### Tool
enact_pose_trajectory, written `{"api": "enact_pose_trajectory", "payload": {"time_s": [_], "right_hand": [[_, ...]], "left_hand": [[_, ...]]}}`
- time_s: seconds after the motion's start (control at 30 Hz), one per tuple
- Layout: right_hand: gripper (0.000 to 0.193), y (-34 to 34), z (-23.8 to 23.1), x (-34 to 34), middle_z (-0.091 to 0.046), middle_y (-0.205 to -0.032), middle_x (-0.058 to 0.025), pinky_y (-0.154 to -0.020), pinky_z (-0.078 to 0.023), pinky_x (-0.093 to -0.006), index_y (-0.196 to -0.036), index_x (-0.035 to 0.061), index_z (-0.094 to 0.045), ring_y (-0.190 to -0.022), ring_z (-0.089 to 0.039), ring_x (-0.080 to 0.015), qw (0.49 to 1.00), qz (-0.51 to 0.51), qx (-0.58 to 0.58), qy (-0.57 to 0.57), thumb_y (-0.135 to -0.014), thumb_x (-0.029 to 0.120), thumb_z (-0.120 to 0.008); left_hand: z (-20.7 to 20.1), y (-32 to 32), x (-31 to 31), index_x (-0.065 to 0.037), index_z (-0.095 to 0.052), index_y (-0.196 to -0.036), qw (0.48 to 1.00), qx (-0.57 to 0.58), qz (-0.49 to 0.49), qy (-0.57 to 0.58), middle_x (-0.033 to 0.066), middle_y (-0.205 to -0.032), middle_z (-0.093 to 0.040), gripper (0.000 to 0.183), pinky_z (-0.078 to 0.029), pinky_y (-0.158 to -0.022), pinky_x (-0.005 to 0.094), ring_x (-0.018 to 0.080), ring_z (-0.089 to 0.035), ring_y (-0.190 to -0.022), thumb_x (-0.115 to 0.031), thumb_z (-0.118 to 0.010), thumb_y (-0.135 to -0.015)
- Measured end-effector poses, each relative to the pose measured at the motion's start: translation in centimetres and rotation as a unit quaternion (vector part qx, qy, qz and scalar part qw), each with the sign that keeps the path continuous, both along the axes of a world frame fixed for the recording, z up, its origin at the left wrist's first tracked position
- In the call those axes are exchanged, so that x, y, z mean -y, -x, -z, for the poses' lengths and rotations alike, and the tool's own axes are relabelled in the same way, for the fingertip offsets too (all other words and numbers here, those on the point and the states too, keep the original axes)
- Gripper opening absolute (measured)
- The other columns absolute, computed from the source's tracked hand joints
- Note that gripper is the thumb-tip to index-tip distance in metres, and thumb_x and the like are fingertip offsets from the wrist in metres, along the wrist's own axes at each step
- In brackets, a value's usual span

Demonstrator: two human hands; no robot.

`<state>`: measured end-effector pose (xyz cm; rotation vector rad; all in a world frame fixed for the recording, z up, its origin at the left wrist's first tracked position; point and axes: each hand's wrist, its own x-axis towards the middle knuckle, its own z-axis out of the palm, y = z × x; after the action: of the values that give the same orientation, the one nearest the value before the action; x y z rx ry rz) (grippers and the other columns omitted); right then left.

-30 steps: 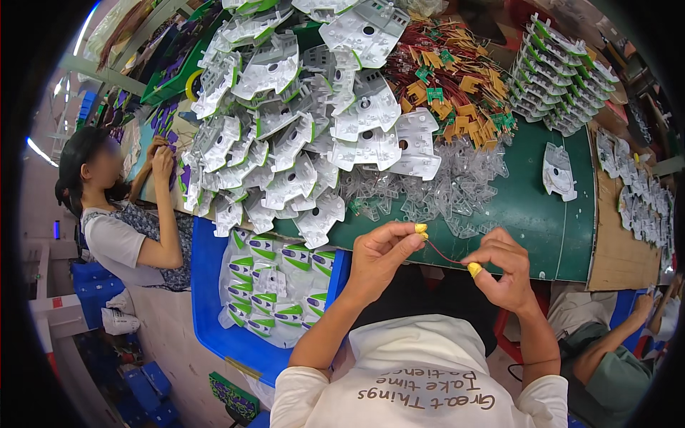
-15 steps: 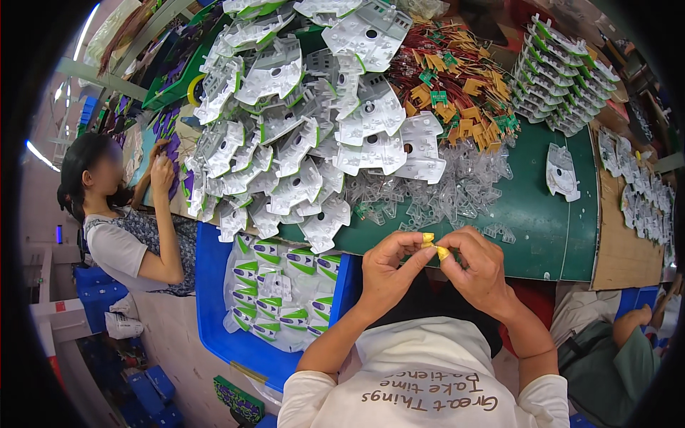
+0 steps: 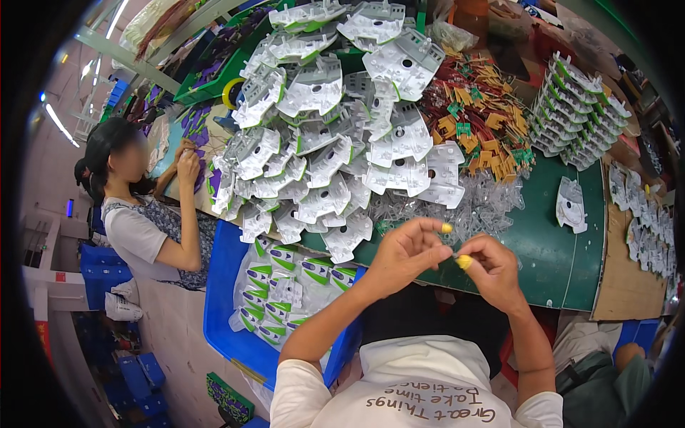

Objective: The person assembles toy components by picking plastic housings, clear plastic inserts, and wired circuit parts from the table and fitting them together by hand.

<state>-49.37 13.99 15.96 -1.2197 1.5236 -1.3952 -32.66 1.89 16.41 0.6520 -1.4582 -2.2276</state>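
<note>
"What is seen?"
"A blue bin [image 3: 216,299], with white casings [image 3: 385,150] piled beyond it on the tabletop [image 3: 539,235]."
"And farther right?"
"On the left hand [image 3: 408,257], index finger and thumb are parted; clear plastic pieces [image 3: 485,210] are heaped just beyond. On the right hand [image 3: 494,271], fingertips are bunched beside that thumb. Whether anything is gripped by either cannot be told."
</note>
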Motion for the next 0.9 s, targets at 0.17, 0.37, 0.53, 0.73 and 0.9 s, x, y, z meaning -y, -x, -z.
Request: {"api": "enact_pose_trajectory", "payload": {"time_s": [0.17,0.37,0.53,0.73,0.9], "right_hand": [[0.005,0.5,0.1,-2.1,-0.057,-0.084,0.0017,-0.057,-0.04,-0.0171,-0.091,0.0009,-0.06,-0.067,-0.049,-0.0007,0.991,0.062,0.12,0.003,-0.088,-0.003,-0.062],[0.006,-0.2,1.0,-3.9,-0.056,-0.08,0.0016,-0.052,-0.035,-0.0174,-0.089,-0.0004,-0.062,-0.059,-0.044,0.0,0.998,0.027,0.02,-0.055,-0.084,-0.002,-0.065],[0.006,0.0,1.1,-4.2,-0.055,-0.07,0.0041,-0.049,-0.033,-0.0191,-0.09,0.0004,-0.062,-0.056,-0.044,0.0,0.992,0.082,0.035,-0.084,-0.085,-0.001,-0.064],[0.006,2.1,1.4,-6.4,-0.05,-0.063,0.0046,-0.049,-0.032,-0.0197,-0.091,0.0002,-0.061,-0.054,-0.041,-0.0003,0.984,0.151,0.002,-0.095,-0.085,-0.001,-0.063],[0.011,1.6,0.2,-7.2,-0.057,-0.076,-0.0035,-0.05,-0.037,-0.0235,-0.093,-0.0003,-0.061,-0.053,-0.046,-0.0085,0.982,0.107,-0.139,-0.069,-0.083,-0.003,-0.062]], "left_hand": [[-1.5,3.3,6.7,-0.004,-0.063,-0.109,0.593,0.197,-0.226,0.747,0.0113,-0.096,-0.065,0.034,-0.048,-0.072,0.0347,0.03,-0.058,-0.084,0.001,-0.064,-0.075],[-1.4,5.0,9.5,-0.006,-0.065,-0.101,0.569,0.268,-0.221,0.745,0.0085,-0.089,-0.063,0.026,-0.043,-0.071,0.04,0.0279,-0.057,-0.085,-0.004,-0.065,-0.075],[-3.3,3.9,7.6,-0.006,-0.063,-0.1,0.642,0.159,-0.242,0.71,0.0063,-0.087,-0.062,0.028,-0.039,-0.074,0.0388,0.026,-0.057,-0.083,-0.003,-0.067,-0.073],[-1.3,-0.8,-3.1,-0.007,-0.066,-0.096,0.634,0.073,-0.101,0.763,0.0031,-0.088,-0.064,0.025,-0.041,-0.083,0.0396,0.0193,-0.061,-0.082,-0.006,-0.071,-0.072],[5.9,-3.8,-7.7,-0.009,-0.068,-0.103,0.637,0.069,0.021,0.767,0.0051,-0.096,-0.063,0.032,-0.04,-0.09,0.043,0.0203,-0.061,-0.092,-0.017,-0.074,-0.073]]}}
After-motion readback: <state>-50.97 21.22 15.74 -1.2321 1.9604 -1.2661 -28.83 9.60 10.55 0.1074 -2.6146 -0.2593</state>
